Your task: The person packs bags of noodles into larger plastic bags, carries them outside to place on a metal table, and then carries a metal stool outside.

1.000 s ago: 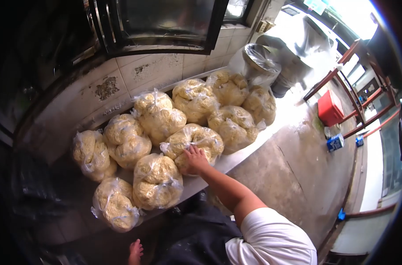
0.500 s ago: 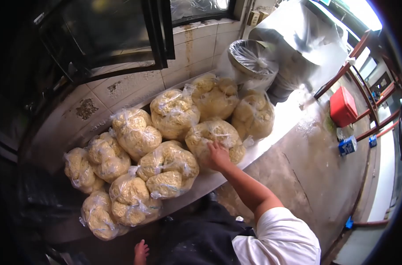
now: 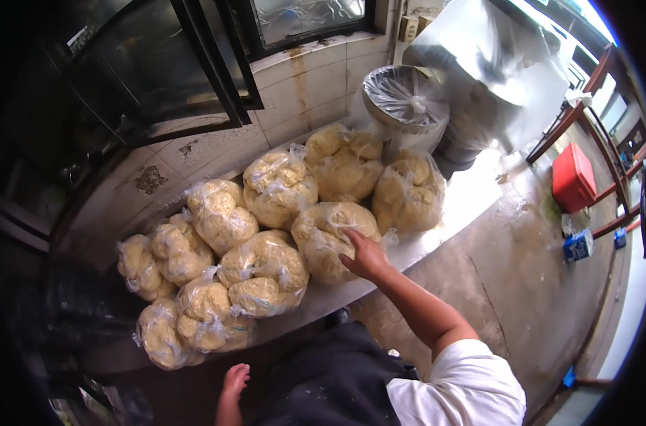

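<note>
Several clear plastic bags packed with pale yellow, noodle-like clumps stand close together on a light counter (image 3: 323,307). My right hand (image 3: 366,257) is over the right side of a front bag (image 3: 323,245), fingers apart, its fingertips at the plastic. Just left of that bag lies another large one (image 3: 265,273). A further bag (image 3: 409,190) stands at the right end of the group. My left hand (image 3: 236,379) hangs low near my dark apron, away from the bags, its fingers loosely bent with nothing visible in them.
A round container under plastic (image 3: 401,99) and a plastic-covered machine (image 3: 479,78) stand at the counter's far end. Dark-framed windows (image 3: 312,28) line the tiled wall. On the floor at right are a red box (image 3: 573,177) and a blue package (image 3: 578,246).
My right hand has drawn back slightly to the right on the front bag, its fingers more spread. My left hand has come up further into view. The camera view has shifted a little.
</note>
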